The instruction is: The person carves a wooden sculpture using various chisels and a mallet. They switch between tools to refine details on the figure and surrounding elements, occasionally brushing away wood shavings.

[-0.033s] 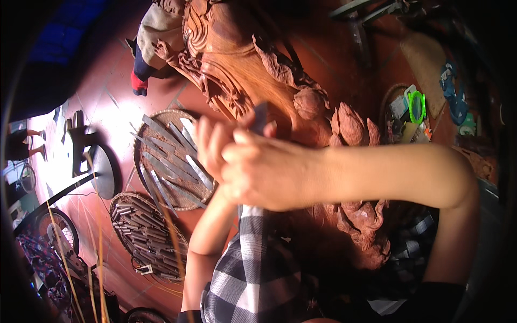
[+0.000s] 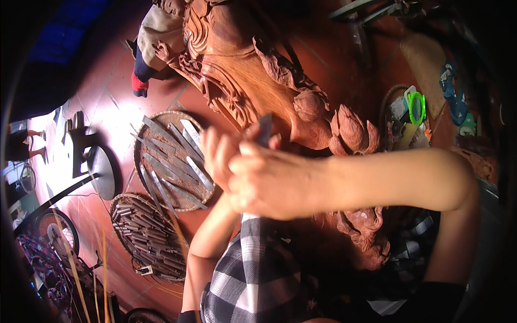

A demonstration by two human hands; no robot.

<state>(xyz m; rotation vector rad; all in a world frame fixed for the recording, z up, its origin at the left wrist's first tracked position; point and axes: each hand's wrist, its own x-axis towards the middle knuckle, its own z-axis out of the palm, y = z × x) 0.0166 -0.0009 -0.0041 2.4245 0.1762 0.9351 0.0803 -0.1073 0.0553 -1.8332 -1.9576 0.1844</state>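
In front of the carved wooden statue [image 2: 237, 64], my two hands are clasped together. My left hand [image 2: 214, 153] is closed, and its wrist is partly hidden behind my right hand. My right hand [image 2: 269, 185] is curled shut over it, its forearm crossing from the right. Out of the far side of the grip sticks a flat dark carving blade [image 2: 265, 129] with a slanted tip; its lower part is covered by my fingers. Carved lotus buds [image 2: 350, 131] stand beyond my right forearm. Whether the blade touches the wood, I cannot tell.
To the left, a round woven tray [image 2: 139, 153] bears several flat blades, and a basket [image 2: 114, 207] below it is heaped with dark rod-like tools. A black stand with a round base [image 2: 105, 172] is farther left. At right are a bright green ring [image 2: 416, 107] and blue sandals [image 2: 455, 94].
Both hands, with the blade between them, have shifted slightly right and toward me. The grip looks the same.
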